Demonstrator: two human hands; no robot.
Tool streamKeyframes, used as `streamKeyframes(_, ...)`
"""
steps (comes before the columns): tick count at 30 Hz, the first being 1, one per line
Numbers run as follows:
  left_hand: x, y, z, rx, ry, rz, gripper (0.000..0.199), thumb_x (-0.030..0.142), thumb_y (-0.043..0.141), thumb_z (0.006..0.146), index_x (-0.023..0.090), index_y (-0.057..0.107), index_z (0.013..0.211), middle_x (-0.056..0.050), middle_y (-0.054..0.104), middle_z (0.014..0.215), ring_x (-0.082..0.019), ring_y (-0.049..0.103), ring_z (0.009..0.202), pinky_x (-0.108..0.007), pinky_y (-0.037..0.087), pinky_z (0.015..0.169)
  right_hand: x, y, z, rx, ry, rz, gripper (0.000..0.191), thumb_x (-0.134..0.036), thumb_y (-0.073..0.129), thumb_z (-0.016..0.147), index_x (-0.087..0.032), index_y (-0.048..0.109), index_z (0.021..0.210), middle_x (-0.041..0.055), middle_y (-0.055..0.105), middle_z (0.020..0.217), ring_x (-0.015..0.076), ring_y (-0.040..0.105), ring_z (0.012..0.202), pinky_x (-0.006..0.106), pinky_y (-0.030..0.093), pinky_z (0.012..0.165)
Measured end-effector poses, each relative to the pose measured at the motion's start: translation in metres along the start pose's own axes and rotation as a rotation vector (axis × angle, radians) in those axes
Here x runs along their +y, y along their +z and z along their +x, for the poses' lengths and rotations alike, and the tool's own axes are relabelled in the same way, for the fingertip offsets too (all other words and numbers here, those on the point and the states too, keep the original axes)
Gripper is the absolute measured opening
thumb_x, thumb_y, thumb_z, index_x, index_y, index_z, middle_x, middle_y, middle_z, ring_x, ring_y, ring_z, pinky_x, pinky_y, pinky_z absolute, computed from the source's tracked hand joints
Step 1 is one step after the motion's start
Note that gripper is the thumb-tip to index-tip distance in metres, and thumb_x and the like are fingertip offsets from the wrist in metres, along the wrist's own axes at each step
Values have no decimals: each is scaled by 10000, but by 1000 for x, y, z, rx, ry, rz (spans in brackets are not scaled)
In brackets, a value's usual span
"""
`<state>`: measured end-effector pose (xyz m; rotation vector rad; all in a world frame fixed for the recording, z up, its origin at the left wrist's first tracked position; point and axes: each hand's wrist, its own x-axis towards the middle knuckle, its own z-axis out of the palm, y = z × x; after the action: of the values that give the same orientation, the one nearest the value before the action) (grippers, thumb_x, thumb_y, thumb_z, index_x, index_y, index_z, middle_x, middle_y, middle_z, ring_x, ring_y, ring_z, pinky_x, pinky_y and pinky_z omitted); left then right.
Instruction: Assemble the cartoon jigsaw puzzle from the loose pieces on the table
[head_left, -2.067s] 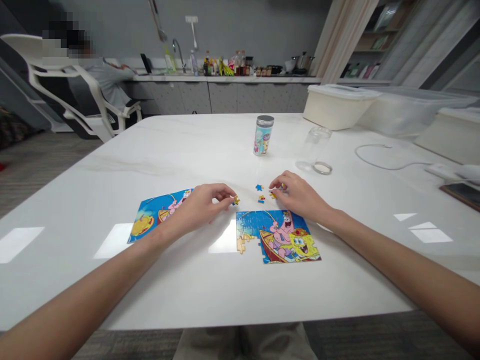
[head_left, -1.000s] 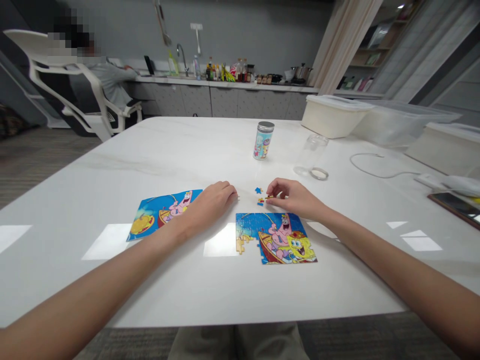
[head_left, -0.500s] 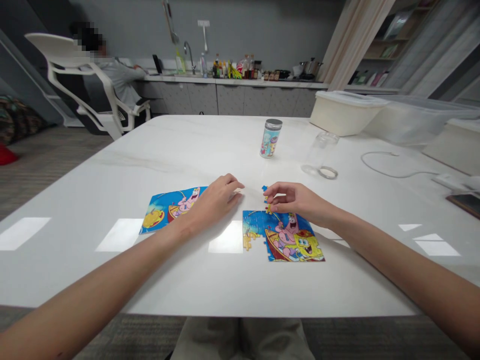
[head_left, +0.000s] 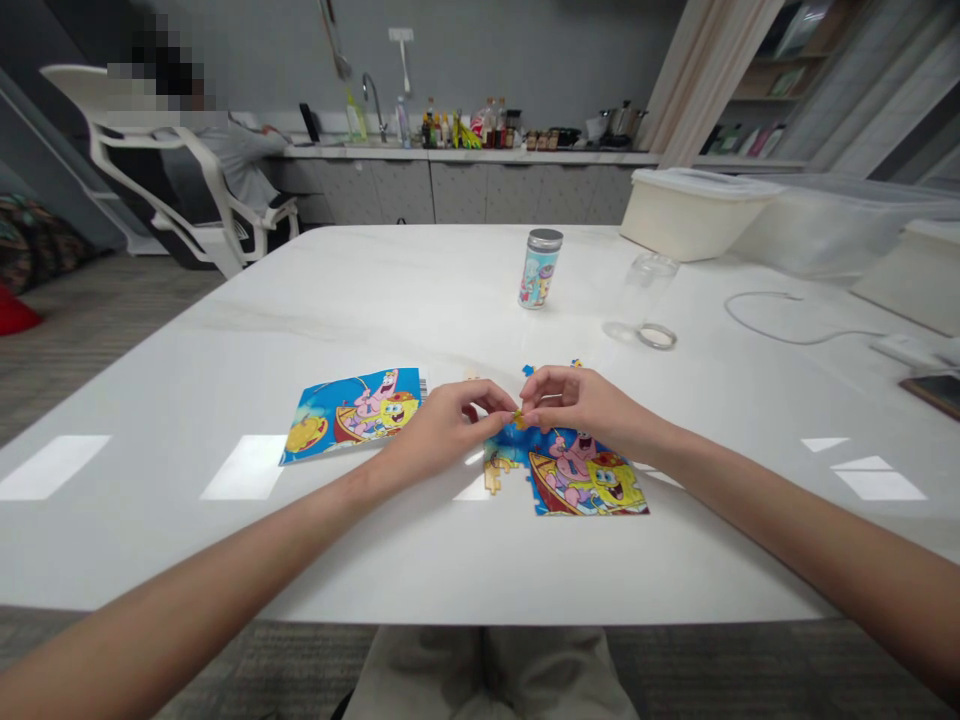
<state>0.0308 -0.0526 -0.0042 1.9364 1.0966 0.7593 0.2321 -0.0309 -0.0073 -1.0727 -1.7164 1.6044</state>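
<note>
A small yellow jigsaw puzzle piece is pinched between the fingertips of my right hand. The thumb and fingers of my left hand close on the same piece from the other side. Just below both hands lies the partly joined jigsaw puzzle, showing cartoon figures in a boat; its lower left has a gap, and my hands cover part of its upper edge. Left of my left hand, a picture sheet with the same scene lies flat. A loose blue piece sits beyond my right fingertips.
Farther back stands a printed can with a metal lid. To its right are a clear jar and a metal ring lid. Storage boxes and a white cable occupy the right side. A person sits in a white chair at back left.
My left hand has moved right, off the picture sheet, to meet my right hand. My right hand has shifted slightly left with the yellow piece, leaving the blue piece behind.
</note>
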Motion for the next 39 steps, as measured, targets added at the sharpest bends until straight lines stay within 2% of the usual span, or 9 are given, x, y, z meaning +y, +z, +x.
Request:
streamKeyframes(5, -5, -1, 1, 3, -48, -65, 130, 244, 553, 840, 191, 669, 818, -20, 702, 864, -127, 617, 767, -274, 486, 710, -3, 5, -1, -57, 34, 28, 263, -266, 763, 642, -197, 576, 814, 14, 675, 804, 171, 657, 809, 317, 511, 717)
streamKeyframes(16, -4, -3, 1, 22, -130, -164, 145, 316, 624, 765, 181, 661, 802, -45, 695, 825, -153, 623, 769, -301, 513, 686, -7, 8, -1, 50, 25, 32, 267, -297, 779, 617, -200, 575, 759, 9, 675, 749, 156, 647, 743, 311, 515, 701)
streamKeyframes(23, -2, -2, 0, 14, -141, -166, 109, 286, 632, 750, 181, 653, 769, -29, 685, 781, -132, 614, 712, -276, 498, 651, -8, 8, -4, 3, -3, -38, 173, -287, 747, 666, -198, 621, 745, 0, 678, 761, 152, 639, 756, 303, 502, 715)
streamKeyframes(26, 0, -7, 0, 55, -125, -138, 125, 303, 622, 760, 179, 634, 769, -21, 676, 783, -125, 598, 684, -265, 487, 621, -6, 2, -1, 74, -43, -83, 136, -294, 705, 711, -199, 643, 785, 15, 689, 789, 158, 643, 758, 314, 508, 716)
streamKeyframes(29, -4, -22, 2, 190, -106, 33, 144, 320, 560, 807, 191, 612, 770, -13, 661, 771, -131, 582, 672, -274, 477, 622, 1, -13, 5, 212, -110, -187, 151, -328, 661, 753, -196, 658, 825, 44, 703, 835, 182, 652, 789, 345, 517, 727)
streamKeyframes(31, -12, -34, 3, 290, -96, 293, 118, 285, 534, 818, 199, 607, 786, -17, 647, 770, -152, 578, 702, -299, 471, 667, 6, -26, 11, 324, -162, -351, 130, -312, 640, 762, -196, 669, 813, 54, 708, 849, 192, 655, 782, 372, 513, 749)
streamKeyframes(33, -23, -44, 5, 316, -46, 556, 91, 232, 525, 807, 196, 609, 813, -35, 636, 808, -187, 584, 776, -333, 460, 743, 10, -38, 15, 411, -170, -496, 114, -277, 616, 769, -193, 676, 818, 64, 711, 876, 198, 654, 792, 389, 504, 773)
streamKeyframes(36, -39, -49, 11, 227, -24, 676, 180, 234, 470, 849, 180, 638, 881, -61, 619, 874, -205, 579, 824, -353, 455, 792, 14, -49, 18, 462, -132, -575, 112, -259, 605, 760, -183, 671, 810, 59, 711, 811, 189, 644, 728, 368, 501, 719)
streamKeyframes(39, -49, -44, 18, 91, 105, 692, 268, 288, 441, 894, 191, 644, 1039, -82, 594, 1015, -218, 549, 930, -374, 445, 852, 17, -52, 19, 442, -73, -624, 75, -229, 612, 733, -176, 660, 757, 46, 695, 744, 171, 619, 680, 331, 486, 674)
